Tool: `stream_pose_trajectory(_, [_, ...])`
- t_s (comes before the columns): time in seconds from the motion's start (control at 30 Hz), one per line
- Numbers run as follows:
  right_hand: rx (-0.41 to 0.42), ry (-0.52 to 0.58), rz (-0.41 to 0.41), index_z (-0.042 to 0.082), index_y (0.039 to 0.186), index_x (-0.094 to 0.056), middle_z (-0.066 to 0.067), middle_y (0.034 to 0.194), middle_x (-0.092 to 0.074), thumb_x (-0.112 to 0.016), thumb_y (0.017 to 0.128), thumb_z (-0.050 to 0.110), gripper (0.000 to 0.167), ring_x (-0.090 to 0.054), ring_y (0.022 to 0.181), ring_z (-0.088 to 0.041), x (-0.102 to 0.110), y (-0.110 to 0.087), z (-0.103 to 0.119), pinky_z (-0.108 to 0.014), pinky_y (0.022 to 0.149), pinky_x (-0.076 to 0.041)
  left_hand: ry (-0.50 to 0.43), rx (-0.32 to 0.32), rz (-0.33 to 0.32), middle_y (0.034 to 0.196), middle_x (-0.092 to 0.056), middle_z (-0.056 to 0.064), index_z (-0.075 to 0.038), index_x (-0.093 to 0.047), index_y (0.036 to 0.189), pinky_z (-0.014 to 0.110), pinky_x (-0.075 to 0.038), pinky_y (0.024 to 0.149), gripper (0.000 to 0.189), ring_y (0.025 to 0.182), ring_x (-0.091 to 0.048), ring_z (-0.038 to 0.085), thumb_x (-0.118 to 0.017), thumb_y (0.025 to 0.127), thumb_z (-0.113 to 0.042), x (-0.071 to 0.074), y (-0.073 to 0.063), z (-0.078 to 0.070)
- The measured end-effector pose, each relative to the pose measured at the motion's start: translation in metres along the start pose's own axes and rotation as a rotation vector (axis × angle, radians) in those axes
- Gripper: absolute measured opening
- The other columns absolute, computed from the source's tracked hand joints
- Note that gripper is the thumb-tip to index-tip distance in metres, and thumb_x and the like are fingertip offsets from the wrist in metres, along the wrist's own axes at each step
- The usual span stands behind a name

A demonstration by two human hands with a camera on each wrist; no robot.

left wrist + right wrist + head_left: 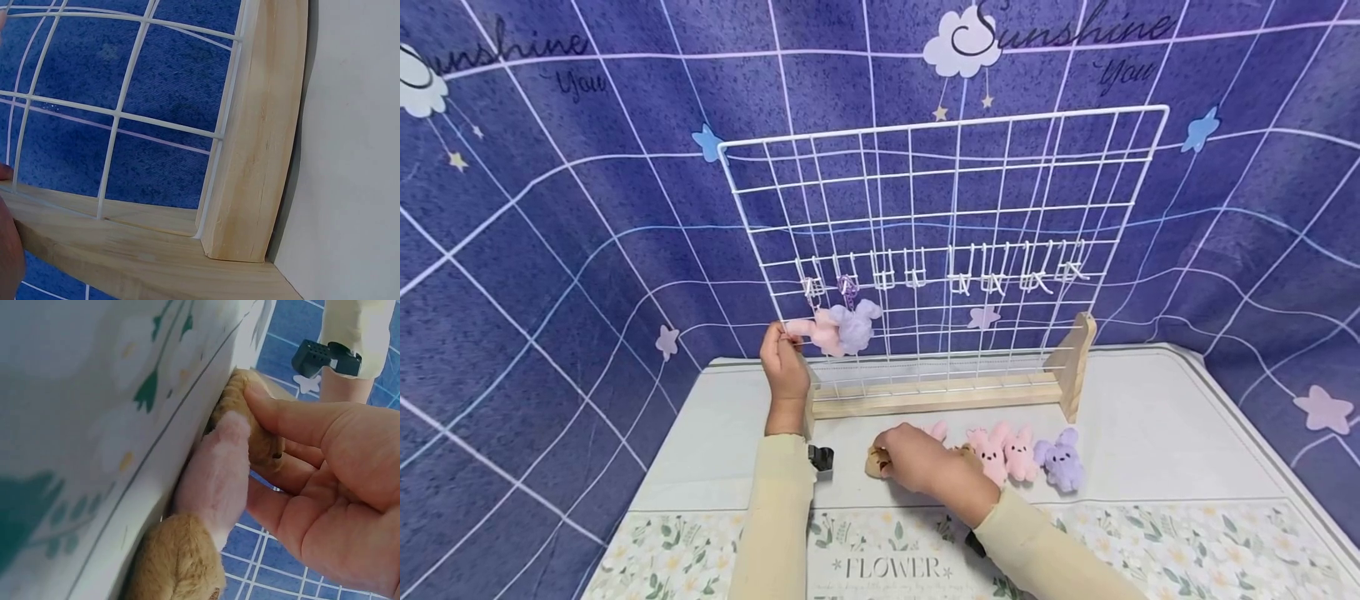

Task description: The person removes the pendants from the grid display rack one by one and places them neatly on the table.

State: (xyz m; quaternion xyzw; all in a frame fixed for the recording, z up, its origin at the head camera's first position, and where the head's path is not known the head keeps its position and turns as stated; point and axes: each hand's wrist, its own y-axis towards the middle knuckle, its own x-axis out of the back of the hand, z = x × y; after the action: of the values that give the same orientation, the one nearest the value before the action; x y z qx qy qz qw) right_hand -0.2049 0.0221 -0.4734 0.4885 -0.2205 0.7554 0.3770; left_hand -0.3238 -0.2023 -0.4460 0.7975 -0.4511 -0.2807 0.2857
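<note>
At the left end of the white wire grid rack, my left hand grips the rack's edge by its wooden side. In the left wrist view only a sliver of that hand shows against the wooden stand. My right hand pinches a small brown plush toy low over the table. The right wrist view has thumb and fingers on either side of this brown plush. A pink plush and another brown plush lie right beside it.
Pink plush and purple plush toys sit to the right of my right hand. A pink plush and a purple plush hang from the grid's left hooks. Several bare white hooks line the same row.
</note>
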Motion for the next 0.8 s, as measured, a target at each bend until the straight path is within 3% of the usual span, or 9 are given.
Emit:
stream_pose_trajectory(0.2, [-0.020, -0.044, -0.005, 0.015, 0.080, -0.073, 0.006, 0.075, -0.066, -0.084, 0.089, 0.015, 0.014, -0.052, 0.067, -0.006, 0.000, 0.000, 0.002, -0.025, 0.066, -0.048, -0.005, 0.017, -0.004, 0.073, -0.050, 0.013, 0.016, -0.049, 0.080, 0.017, -0.042, 0.062, 0.024, 0.065, -0.047, 0.012, -0.034, 0.095, 0.006, -0.001, 0.000, 0.001])
stream_pose_trajectory(0.4, [-0.027, -0.078, 0.000, 0.014, 0.079, -0.073, 0.004, 0.077, -0.067, -0.084, 0.089, 0.017, 0.015, -0.051, 0.069, -0.008, 0.004, -0.003, 0.003, -0.026, 0.068, -0.047, -0.011, 0.042, -0.013, 0.074, -0.051, 0.011, 0.017, -0.050, 0.081, 0.017, -0.042, 0.063, 0.024, 0.066, -0.047, 0.017, -0.034, 0.096, 0.007, -0.003, -0.002, -0.001])
stream_pose_trajectory(0.6, [-0.028, -0.080, 0.010, 0.013, 0.081, -0.074, 0.003, 0.080, -0.069, -0.083, 0.090, 0.016, 0.013, -0.053, 0.071, -0.008, 0.009, -0.005, 0.003, -0.026, 0.068, -0.048, 0.004, 0.028, -0.001, 0.074, -0.052, 0.006, 0.016, -0.049, 0.080, 0.016, -0.044, 0.063, 0.023, 0.066, -0.049, 0.008, -0.034, 0.095, 0.006, -0.003, 0.000, -0.001])
stream_pose_trajectory(0.8, [-0.009, -0.063, 0.026, 0.012, 0.084, -0.077, 0.002, 0.082, -0.071, -0.083, 0.088, 0.012, 0.008, -0.055, 0.074, -0.008, 0.010, -0.005, 0.002, -0.027, 0.070, -0.050, 0.011, 0.031, -0.016, 0.074, -0.050, 0.016, 0.017, -0.049, 0.080, 0.017, -0.043, 0.062, 0.024, 0.065, -0.048, 0.015, -0.033, 0.096, 0.006, 0.000, -0.001, -0.002])
